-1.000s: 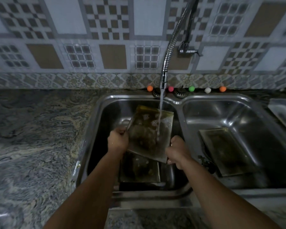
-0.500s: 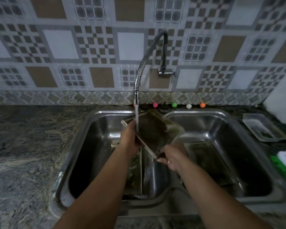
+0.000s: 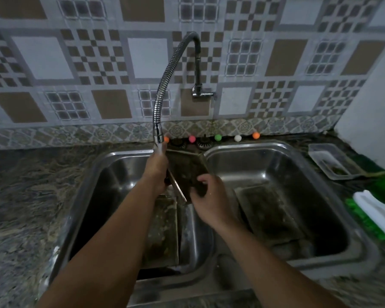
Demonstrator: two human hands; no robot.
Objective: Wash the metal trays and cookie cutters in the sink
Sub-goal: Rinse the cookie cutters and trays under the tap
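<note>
Granite counter (image 3: pixel 27 196) around a steel double sink (image 3: pixel 333 187); patterned tile wall (image 3: pixel 98 63) behind. Flexible tap (image 3: pixel 165 78) arcs down from the wall, spout over the left basin, water falling onto my left hand (image 3: pixel 157 167).

Right basin: second tray (image 3: pixel 269 216) lying flat on the floor, grimy, long axis running away from me. Left basin: third tray (image 3: pixel 162 230) leaning along the divider, partly hidden by my left forearm. Right counter: clear tub (image 3: pixel 329 161), green brush (image 3: pixel 362 218) with a white block (image 3: pixel 378 212) on it, beside a white wall (image 3: pixel 373 107). Five small balls along the back ledge (orange (image 3: pixel 166 139), pink (image 3: pixel 192 139), green (image 3: pixel 218 137), white (image 3: pixel 237 138), orange (image 3: pixel 256 135)), with a strainer plug (image 3: pixel 203 143) between pink and green.

Held tray (image 3: pixel 187 170): above the divider between basins, just under and right of the spout. Tilted steeply, dirty face toward me and right; long axis runs from the near low corner up and away toward the back ledge. Near rim edge catches the light.

Left hand grips the tray's left edge, fingers curled behind it, out of view. Right hand (image 3: pixel 207 196) holds the lower right corner, fingers bent over the dirty face. My forearms block the near sink rim and most of the left basin floor.
</note>
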